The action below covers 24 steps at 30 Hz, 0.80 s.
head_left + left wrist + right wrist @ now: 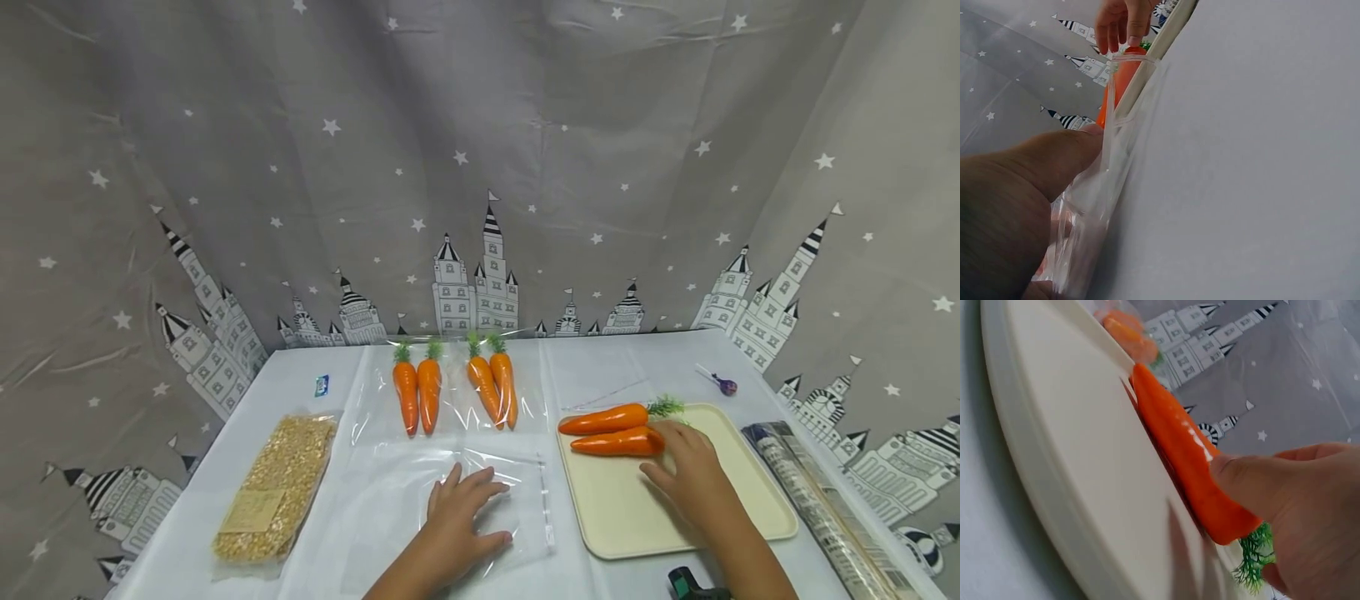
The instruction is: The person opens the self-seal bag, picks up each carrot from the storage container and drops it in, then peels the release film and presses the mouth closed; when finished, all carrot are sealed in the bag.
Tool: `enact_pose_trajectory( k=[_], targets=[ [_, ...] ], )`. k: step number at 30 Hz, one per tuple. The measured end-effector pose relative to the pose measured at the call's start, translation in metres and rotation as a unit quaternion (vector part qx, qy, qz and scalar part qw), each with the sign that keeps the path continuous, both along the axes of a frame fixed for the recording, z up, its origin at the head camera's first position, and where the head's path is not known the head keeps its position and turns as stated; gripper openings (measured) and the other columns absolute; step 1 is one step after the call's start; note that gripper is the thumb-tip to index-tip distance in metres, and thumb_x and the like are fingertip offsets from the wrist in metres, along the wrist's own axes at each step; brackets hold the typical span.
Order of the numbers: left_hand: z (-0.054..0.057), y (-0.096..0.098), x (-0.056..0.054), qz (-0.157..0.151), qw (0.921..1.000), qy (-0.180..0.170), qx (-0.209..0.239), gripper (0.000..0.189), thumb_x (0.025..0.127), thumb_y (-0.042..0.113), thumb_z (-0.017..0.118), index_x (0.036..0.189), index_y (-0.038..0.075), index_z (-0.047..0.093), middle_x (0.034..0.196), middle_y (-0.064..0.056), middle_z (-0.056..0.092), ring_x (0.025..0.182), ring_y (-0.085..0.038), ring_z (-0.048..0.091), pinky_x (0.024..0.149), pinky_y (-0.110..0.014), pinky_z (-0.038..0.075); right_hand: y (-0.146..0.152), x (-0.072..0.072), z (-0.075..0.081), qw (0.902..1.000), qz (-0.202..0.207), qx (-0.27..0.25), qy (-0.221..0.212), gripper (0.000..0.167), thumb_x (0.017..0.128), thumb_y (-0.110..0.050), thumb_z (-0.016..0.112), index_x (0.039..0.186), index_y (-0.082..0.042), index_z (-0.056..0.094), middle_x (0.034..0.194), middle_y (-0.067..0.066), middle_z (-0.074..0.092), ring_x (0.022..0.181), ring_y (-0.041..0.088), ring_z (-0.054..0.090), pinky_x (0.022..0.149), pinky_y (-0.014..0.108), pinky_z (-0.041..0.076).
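My left hand [459, 521] rests with spread fingers on a clear plastic zip bag [382, 500], which lies flat on the white table. My right hand [693, 475] reaches over the cream tray [622, 542], its fingers at the leafy end of the nearer carrot [618, 442]. In the head view the thumb stands apart from that carrot; in the right wrist view it overlaps the carrot's thick end [1222, 519]. Another carrot [603, 419] lies just behind it on the tray. Farther back, two pairs of carrots [429, 387] lie in clear bags.
A packed bag of yellowish grain [277, 483] lies at the left, with a small blue packet [322, 385] behind it. Beyond the tray are a purple lollipop [726, 386] and a long plastic-wrapped roll [810, 500]. A grey curtain [525, 167] hangs along the table's back edge.
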State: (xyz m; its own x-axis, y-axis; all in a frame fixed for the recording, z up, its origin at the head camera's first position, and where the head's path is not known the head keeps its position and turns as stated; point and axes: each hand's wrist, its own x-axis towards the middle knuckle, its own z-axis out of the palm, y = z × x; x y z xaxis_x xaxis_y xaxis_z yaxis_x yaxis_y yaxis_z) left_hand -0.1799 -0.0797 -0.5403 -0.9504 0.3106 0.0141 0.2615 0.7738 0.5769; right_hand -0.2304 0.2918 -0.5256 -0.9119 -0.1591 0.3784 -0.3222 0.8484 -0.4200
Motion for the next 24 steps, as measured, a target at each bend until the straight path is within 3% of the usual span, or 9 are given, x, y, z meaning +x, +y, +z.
enact_pose_trajectory(
  k=[4, 9, 15, 24],
  targets=[
    [0.002, 0.001, -0.003, 0.003, 0.9998, -0.019, -0.008, 0.062, 0.082, 0.048, 0.086, 0.137, 0.03, 0.064, 0.159, -0.006, 0.05, 0.154, -0.055, 0.022, 0.117, -0.082, 0.01, 0.005, -0.004, -0.005, 0.9995, 0.006, -0.013, -0.028, 0.069, 0.089, -0.021, 0.083, 0.147, 0.0, 0.053, 0.151, 0.026, 0.049, 0.14, 0.051, 0.04, 0.115, 0.071, 0.032],
    [0.001, 0.002, -0.001, -0.004, 1.0, -0.002, -0.006, 0.063, 0.082, 0.047, 0.086, 0.138, 0.028, 0.064, 0.158, -0.008, 0.051, 0.152, -0.056, 0.024, 0.117, -0.082, 0.011, 0.007, -0.008, -0.01, 0.998, 0.007, -0.018, -0.061, 0.074, 0.09, -0.023, 0.083, 0.152, -0.001, 0.048, 0.155, 0.028, 0.044, 0.142, 0.053, 0.037, 0.115, 0.072, 0.03],
    [0.001, 0.001, -0.002, -0.002, 0.9998, 0.017, 0.003, 0.062, 0.081, 0.044, 0.087, 0.136, 0.027, 0.065, 0.157, -0.012, 0.05, 0.15, -0.059, 0.027, 0.115, -0.083, 0.013, 0.009, -0.013, -0.013, 0.9978, -0.007, -0.01, -0.065, 0.07, 0.09, -0.016, 0.082, 0.15, -0.001, 0.05, 0.151, 0.028, 0.049, 0.138, 0.053, 0.042, 0.115, 0.071, 0.032],
    [0.0, 0.002, -0.001, -0.002, 0.9998, 0.018, -0.004, 0.061, 0.081, 0.044, 0.087, 0.135, 0.024, 0.066, 0.156, -0.016, 0.051, 0.149, -0.059, 0.028, 0.114, -0.083, 0.015, 0.007, -0.015, -0.012, 0.9961, -0.02, -0.01, -0.086, 0.057, 0.097, -0.012, 0.073, 0.149, -0.002, 0.052, 0.149, 0.025, 0.055, 0.138, 0.049, 0.046, 0.116, 0.068, 0.033]
  ],
)
